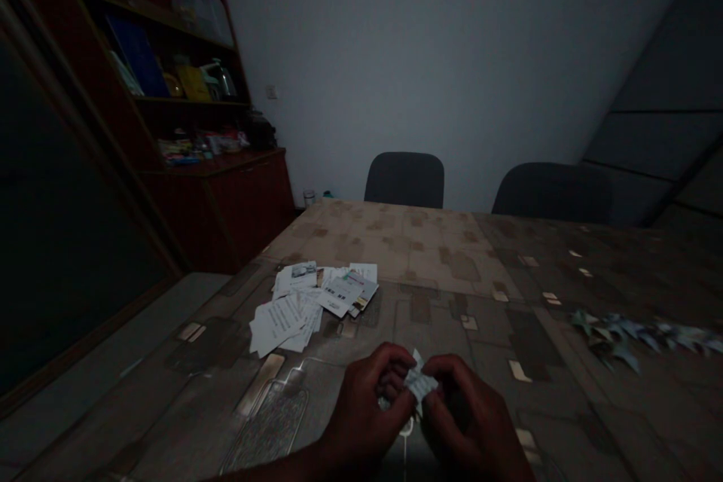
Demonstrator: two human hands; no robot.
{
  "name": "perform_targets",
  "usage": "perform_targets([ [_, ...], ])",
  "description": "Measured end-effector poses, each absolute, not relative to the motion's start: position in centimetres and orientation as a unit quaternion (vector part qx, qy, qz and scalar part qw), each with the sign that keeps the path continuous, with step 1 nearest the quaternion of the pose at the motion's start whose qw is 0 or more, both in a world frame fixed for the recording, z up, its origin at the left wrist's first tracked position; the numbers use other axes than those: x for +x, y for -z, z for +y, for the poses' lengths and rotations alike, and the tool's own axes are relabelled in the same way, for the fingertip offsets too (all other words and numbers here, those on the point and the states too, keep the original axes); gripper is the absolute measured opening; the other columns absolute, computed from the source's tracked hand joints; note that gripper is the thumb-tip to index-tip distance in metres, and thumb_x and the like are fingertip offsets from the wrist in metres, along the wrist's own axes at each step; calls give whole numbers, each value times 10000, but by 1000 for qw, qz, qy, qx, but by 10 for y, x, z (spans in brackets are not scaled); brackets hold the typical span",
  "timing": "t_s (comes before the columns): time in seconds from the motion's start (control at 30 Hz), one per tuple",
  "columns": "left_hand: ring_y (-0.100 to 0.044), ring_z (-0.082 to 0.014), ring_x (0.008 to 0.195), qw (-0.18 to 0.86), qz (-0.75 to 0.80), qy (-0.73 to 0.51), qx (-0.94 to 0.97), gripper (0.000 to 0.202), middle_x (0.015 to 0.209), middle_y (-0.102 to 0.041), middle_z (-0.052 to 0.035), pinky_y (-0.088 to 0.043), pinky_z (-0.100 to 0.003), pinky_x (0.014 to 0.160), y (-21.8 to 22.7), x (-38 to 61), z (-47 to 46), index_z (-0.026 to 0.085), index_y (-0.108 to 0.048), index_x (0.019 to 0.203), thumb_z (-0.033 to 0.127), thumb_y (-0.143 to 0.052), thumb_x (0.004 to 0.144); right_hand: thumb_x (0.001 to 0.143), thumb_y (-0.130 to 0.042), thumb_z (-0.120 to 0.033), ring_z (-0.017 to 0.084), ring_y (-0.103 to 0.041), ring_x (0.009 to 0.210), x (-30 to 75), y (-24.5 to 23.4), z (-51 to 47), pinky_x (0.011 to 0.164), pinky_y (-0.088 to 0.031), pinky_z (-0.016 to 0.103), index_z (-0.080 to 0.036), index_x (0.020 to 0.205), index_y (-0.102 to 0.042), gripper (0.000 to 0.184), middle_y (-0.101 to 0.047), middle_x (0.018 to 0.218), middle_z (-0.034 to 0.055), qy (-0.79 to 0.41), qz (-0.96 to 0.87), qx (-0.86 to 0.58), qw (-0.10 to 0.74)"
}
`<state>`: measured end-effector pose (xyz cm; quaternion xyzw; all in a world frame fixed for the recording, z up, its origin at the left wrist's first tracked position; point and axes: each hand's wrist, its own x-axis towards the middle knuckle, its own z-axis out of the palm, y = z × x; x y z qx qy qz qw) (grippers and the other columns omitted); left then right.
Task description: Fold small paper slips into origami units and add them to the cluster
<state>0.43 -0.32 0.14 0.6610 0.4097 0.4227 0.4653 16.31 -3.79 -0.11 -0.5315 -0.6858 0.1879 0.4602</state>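
A small piece of folded pale paper (419, 384) is pinched between both of my hands above the near part of the table. My left hand (370, 395) grips its left side, fingers curled. On the other side my right hand (471, 410) holds it between thumb and forefinger. One pointed corner of the paper sticks up between the hands. Its exact shape is hard to make out in the dim light. Ahead and to the left lies a loose pile of printed paper sheets (282, 322), with some cards or leaflets (342, 294) on its right side.
A row of folded paper pieces (621, 335) lies at the right on the patterned tablecloth (446, 248). Two dark chairs (404, 179) stand behind the far edge. A wooden cabinet (248, 192) with filled shelves is at the left. A glass (309, 198) shows near the far left corner.
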Motion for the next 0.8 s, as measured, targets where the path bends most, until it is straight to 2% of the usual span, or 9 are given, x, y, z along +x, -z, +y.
perform_targets([
  [0.17, -576, -131, 596, 460, 410, -431, 659, 42, 652, -618, -2, -421, -194, 553, 0, 6, -4, 144, -634, 759, 139, -611, 725, 827, -511, -240, 155, -637, 629, 163, -1, -38, 593, -484, 226, -223, 824, -616, 107, -659, 724, -4, -180, -685, -527, 471],
  [0.37, -578, -140, 613, 488, 408, -430, 641, 121, 673, -609, -3, -426, -205, 564, 5, 5, -4, 142, -634, 844, 130, -583, 735, 849, -526, -275, 167, -660, 647, 164, 0, -38, 617, -498, 234, -222, 820, -632, 122, -685, 712, -2, -212, -666, -542, 467],
  [0.63, -550, -138, 616, 477, 425, -423, 643, 89, 672, -596, -8, -406, -217, 563, -4, 3, -4, 139, -654, 808, 162, -576, 772, 913, -494, -312, 168, -678, 640, 168, -4, -38, 595, -508, 232, -214, 843, -647, 195, -705, 716, 4, -223, -688, -528, 445],
  [0.8, -593, -156, 652, 463, 415, -421, 660, 100, 713, -626, -33, -434, -228, 585, -3, 3, -3, 139, -663, 798, 162, -570, 771, 882, -495, -277, 167, -671, 627, 167, -4, -38, 583, -502, 235, -214, 891, -634, 153, -698, 713, 3, -218, -687, -535, 441],
])
